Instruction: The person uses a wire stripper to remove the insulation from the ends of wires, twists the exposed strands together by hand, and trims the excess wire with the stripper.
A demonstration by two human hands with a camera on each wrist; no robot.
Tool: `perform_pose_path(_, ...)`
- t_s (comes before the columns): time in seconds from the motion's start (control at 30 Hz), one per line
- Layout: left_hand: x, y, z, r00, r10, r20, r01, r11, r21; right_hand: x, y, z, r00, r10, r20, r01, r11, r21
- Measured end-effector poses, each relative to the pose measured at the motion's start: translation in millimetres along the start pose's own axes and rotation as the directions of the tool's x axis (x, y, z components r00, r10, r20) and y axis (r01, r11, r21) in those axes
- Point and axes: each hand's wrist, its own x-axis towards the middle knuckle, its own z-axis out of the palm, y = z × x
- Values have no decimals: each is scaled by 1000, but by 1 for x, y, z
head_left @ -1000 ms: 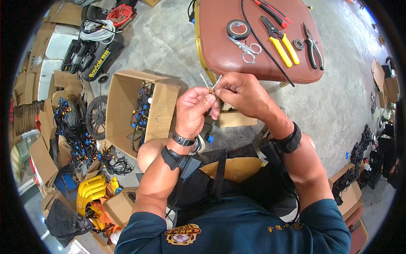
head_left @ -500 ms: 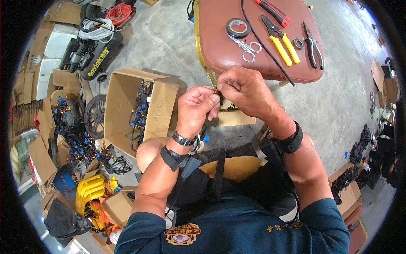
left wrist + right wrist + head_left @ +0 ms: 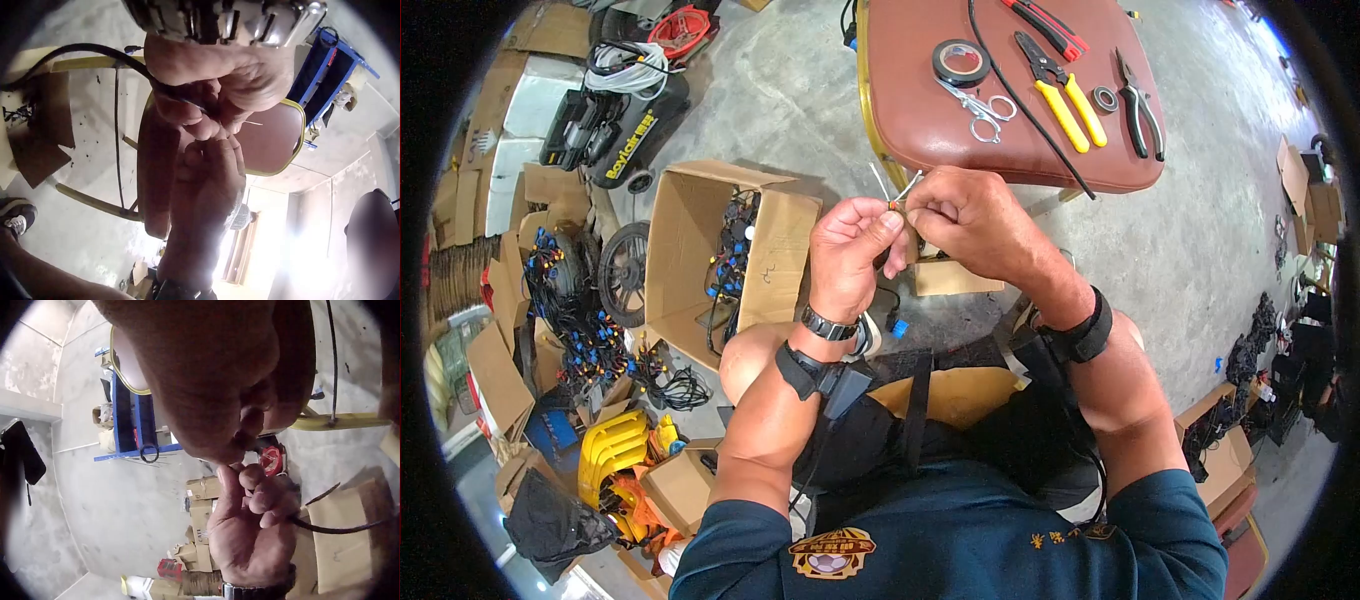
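In the head view my left hand (image 3: 850,250) pinches the end of a black cable between thumb and fingers. Thin pale wire ends (image 3: 879,180) fan out above its thumb, with a small orange-red piece at their base. The black cable (image 3: 94,49) runs from the left palm in an arc in the left wrist view. My right hand (image 3: 970,220) meets the left fingertips, its fingers curled and its thumb and forefinger pinching one of the wires. The pinched part is hidden behind the right fingers.
A brown padded chair (image 3: 940,140) ahead bears black tape (image 3: 961,63), folding scissors (image 3: 983,112), yellow-handled wire strippers (image 3: 1060,100), red-handled pliers (image 3: 1050,30), black-handled pliers (image 3: 1138,105) and another black cable (image 3: 1030,110). Left stands a carton (image 3: 780,260) of wire harnesses.
Half a second ago my right hand covered most of the wire ends; now they show spread apart again. Both hands have shifted slightly left.
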Motion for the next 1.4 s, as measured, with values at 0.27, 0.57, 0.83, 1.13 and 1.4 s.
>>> perform_pose_path(0.27,-5,1,3,995,-38,88,44,997,-70,-1,8,8,985,161,-64,-141,961,238)
perform_pose_path(0.57,1,2,-1,996,85,6,-85,996,-15,-2,-5,3,969,231,83,-245,924,294)
perform_pose_path(0.83,-2,-3,4,998,66,-6,-64,989,137,1,-4,-6,957,279,76,-288,894,344)
perform_pose_path(1.13,-5,1,2,1000,-22,21,22,1000,-7,0,3,-1,995,96,33,-95,995,-15)
perform_pose_path(1.4,-1,1,3,999,35,29,-35,999,-12,-3,9,1,988,156,-8,-151,968,200)
